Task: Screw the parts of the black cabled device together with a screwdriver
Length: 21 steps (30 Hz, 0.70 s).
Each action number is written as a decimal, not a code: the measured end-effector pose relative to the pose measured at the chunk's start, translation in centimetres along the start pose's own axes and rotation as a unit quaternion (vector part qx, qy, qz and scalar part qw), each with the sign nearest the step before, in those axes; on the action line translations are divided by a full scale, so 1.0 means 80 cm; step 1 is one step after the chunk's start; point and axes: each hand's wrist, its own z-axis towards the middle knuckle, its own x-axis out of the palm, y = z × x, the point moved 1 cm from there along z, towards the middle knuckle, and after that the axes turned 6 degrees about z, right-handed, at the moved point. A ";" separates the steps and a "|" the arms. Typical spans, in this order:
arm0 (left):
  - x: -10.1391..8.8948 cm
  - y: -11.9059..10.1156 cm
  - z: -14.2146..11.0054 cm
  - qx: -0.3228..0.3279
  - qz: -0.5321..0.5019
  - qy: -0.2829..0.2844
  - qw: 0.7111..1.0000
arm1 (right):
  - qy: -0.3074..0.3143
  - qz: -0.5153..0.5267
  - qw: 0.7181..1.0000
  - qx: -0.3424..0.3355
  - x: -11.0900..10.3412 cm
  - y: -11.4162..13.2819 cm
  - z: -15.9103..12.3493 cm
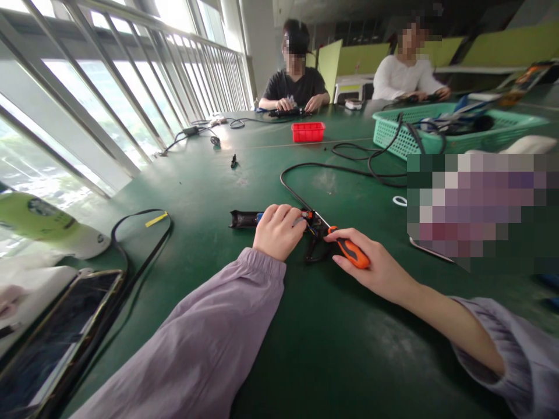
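Observation:
A black corded device [245, 219] lies on the green table in front of me, its housing open at the right end, with orange parts and thin wires showing. My left hand [279, 230] is closed over its middle and hides much of it. In my right hand [371, 262] is a screwdriver [354, 254] with an orange and black handle. Its shaft slants up and left to the device's right end; whether the tip touches anything is too small to tell. Just below the wires lies a dark piece [317, 254], partly in shadow.
A black cable loops right toward a green basket [388, 137] of tools. Further back are a red bin [308, 132] and a small black part [234, 161]. At left lie a phone [65, 337], a strap [168, 233] and a green-and-white cup [48, 224]. Two people sit opposite.

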 end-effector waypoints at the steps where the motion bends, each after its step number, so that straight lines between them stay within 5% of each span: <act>1: 0.001 0.001 -0.001 -0.005 -0.003 0.009 1.000 | 0.000 0.002 1.000 0.002 0.000 0.001 0.000; 7: 0.003 0.022 -0.013 -0.043 -0.079 0.081 0.993 | -0.036 0.048 0.998 0.009 -0.001 0.006 -0.001; 14: 0.008 0.065 -0.037 -0.183 -0.095 0.195 0.959 | -0.196 0.116 0.971 -0.067 -0.016 0.013 0.003; 21: 0.012 0.047 -0.021 -0.189 -0.092 0.244 0.947 | -0.283 0.120 0.946 -0.105 -0.043 0.052 0.054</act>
